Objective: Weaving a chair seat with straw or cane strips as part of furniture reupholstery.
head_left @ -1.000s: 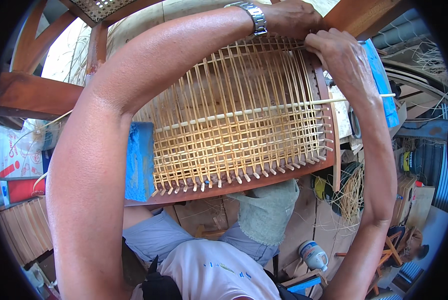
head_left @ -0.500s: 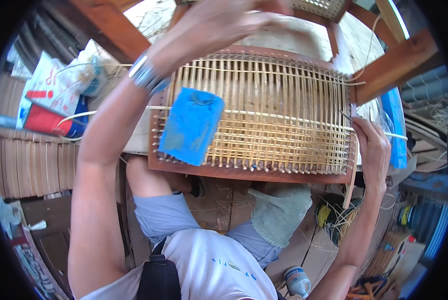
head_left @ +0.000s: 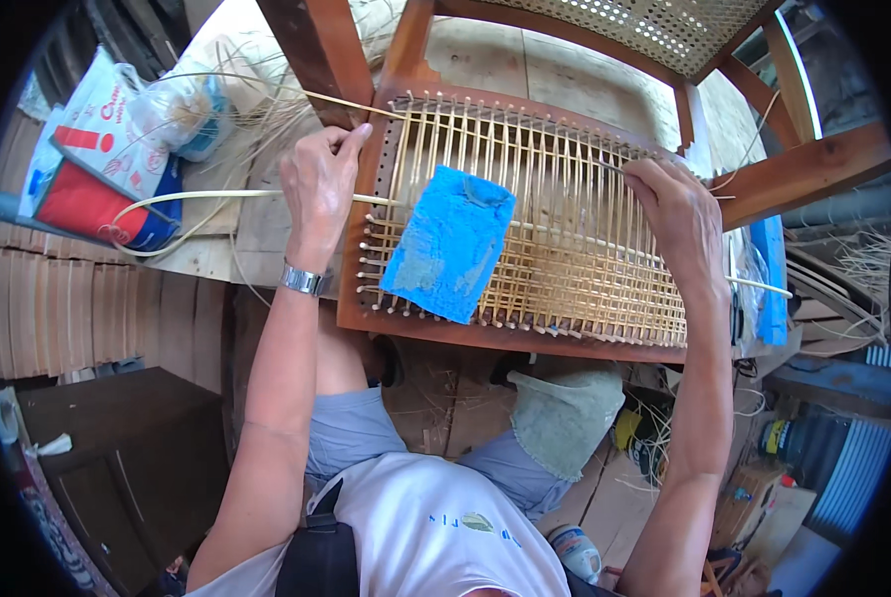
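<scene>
A wooden seat frame [head_left: 505, 336] strung with cane strands lies across my lap, its weave denser at the near side. My left hand [head_left: 318, 189] is closed at the frame's left rail, thumb and forefinger pressed together; what they pinch, if anything, cannot be made out. Over the far right strands, my right hand [head_left: 676, 214] closes on a thin dark tool [head_left: 612, 168], only its slim tip showing. One long pale cane strand [head_left: 590, 239] crosses the seat and sticks out on both sides. A flat blue piece [head_left: 447, 244] with grey smears rests on the left part of the weave.
Wooden chair legs [head_left: 321, 60] rise behind the frame, with a caned panel [head_left: 654, 30] beyond. A red, white and blue bag [head_left: 97, 164] stands at left beside loose cane ends. A dark cabinet [head_left: 127, 468] is lower left. A grey-green cloth [head_left: 568, 418] covers one knee.
My left hand has come back from above the far edge to the left rail. The right hand has moved from the right edge to the far right strands. The seat appears shifted in view.
</scene>
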Available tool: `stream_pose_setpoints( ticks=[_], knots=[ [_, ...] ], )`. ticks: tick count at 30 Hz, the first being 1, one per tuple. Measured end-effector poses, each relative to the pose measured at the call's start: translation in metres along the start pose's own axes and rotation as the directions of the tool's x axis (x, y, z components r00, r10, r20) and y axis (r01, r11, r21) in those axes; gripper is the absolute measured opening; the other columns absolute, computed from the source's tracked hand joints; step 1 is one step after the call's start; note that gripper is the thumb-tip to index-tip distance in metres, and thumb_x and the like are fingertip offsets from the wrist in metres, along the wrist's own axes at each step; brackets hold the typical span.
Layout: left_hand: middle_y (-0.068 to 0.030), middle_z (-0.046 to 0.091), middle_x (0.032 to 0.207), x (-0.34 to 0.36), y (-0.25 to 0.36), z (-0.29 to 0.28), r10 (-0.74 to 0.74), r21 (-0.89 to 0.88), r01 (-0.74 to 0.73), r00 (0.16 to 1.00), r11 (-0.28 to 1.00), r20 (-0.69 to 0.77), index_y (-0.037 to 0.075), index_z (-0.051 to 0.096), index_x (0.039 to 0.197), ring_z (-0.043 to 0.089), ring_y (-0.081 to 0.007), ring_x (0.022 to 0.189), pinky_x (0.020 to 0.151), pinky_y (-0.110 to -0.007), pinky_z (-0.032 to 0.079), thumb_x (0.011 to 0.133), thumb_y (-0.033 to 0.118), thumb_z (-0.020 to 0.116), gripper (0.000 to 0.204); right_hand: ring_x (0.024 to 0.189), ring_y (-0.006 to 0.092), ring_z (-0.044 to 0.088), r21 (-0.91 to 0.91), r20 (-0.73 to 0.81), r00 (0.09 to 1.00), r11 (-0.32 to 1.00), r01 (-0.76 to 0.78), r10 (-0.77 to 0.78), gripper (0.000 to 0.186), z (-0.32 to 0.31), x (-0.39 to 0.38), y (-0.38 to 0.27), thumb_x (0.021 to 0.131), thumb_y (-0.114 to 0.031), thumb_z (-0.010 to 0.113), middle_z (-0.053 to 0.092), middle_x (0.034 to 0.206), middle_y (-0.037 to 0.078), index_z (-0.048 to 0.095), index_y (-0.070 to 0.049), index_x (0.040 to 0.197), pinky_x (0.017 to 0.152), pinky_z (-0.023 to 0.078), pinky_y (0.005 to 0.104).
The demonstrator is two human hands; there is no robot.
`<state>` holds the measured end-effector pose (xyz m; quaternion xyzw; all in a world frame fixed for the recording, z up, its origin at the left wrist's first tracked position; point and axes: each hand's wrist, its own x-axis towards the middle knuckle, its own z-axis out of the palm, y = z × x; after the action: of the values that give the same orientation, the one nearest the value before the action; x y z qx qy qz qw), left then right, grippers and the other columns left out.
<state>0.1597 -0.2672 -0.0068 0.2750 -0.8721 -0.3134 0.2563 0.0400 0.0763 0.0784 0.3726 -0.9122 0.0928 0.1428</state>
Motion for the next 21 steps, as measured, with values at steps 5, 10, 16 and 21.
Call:
stream_pose_setpoints(
  ticks=[5, 10, 16, 21],
  knots=[
    [-0.017, 0.064, 0.075, -0.01, 0.007, 0.009, 0.154, 0.057, -0.145, 0.97, 0.988, -0.189, 0.001, 0.071, 0.081, 0.062, -0.0349, 0.069, 0.064, -0.043, 0.046, 0.086, 0.025, 0.076, 0.025, 0.09, 0.0336, 0.067, -0.083, 0.098, 0.994, 0.995, 0.052, -0.044, 0.013, 0.004, 0.004, 0.009, 0.093, -0.018, 0.065, 0.069, 0.095, 0.011, 0.069, -0.009, 0.102, 0.078, 0.052, 0.0416],
    [-0.0139, 0.065, 0.078, -0.016, 0.01, 0.013, 0.277, 0.019, -0.28, 0.937, 0.96, -0.214, 0.007, 0.076, 0.101, 0.064, -0.0345, 0.073, 0.064, -0.04, 0.049, 0.088, 0.02, 0.074, 0.019, 0.091, 0.0326, 0.067, -0.027, 0.138, 0.99, 0.999, 0.021, -0.017, 0.014, 0.002, 0.002, 0.008, 0.092, -0.016, 0.067, 0.07, 0.096, 0.011, 0.07, -0.009, 0.103, 0.079, 0.052, 0.0409],
    [-0.0182, 0.069, 0.073, 0.001, 0.022, 0.02, 0.191, 0.114, -0.182, 0.979, 0.977, -0.074, 0.011, 0.076, 0.101, 0.068, -0.0376, 0.069, 0.061, -0.045, 0.051, 0.087, 0.03, 0.075, 0.024, 0.09, 0.0328, 0.067, -0.03, 0.14, 0.99, 0.999, 0.03, -0.025, 0.014, 0.002, -0.003, 0.01, 0.091, -0.016, 0.067, 0.07, 0.096, 0.011, 0.069, -0.008, 0.103, 0.078, 0.052, 0.0405],
    [-0.0163, 0.069, 0.072, 0.008, 0.018, 0.026, 0.23, 0.168, -0.212, 0.968, 0.963, -0.099, 0.013, 0.075, 0.091, 0.068, -0.0364, 0.068, 0.059, -0.045, 0.051, 0.09, 0.03, 0.071, 0.018, 0.09, 0.0312, 0.067, -0.04, 0.101, 0.993, 0.997, 0.063, -0.059, 0.013, 0.006, -0.002, 0.018, 0.091, -0.015, 0.068, 0.069, 0.093, 0.01, 0.068, -0.009, 0.102, 0.078, 0.053, 0.0409]
  ],
)
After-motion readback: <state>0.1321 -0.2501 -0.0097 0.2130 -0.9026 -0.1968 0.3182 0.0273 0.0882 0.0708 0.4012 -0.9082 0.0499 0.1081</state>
